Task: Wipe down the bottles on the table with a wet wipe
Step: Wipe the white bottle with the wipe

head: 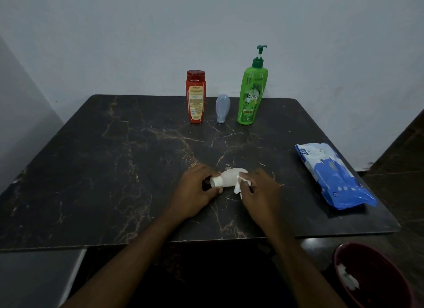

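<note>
Single head-worn view, looking forward and down across the dark table [96,160] toward the wall [137,32]

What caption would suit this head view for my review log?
Left hand holds a white bottle over the dark table; right hand presses a wet wipe against it.

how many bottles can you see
4: a red bottle, a small grey bottle and a green pump bottle stand in a row near the far edge; the left hand holds a white bottle. None seems hidden.
</note>
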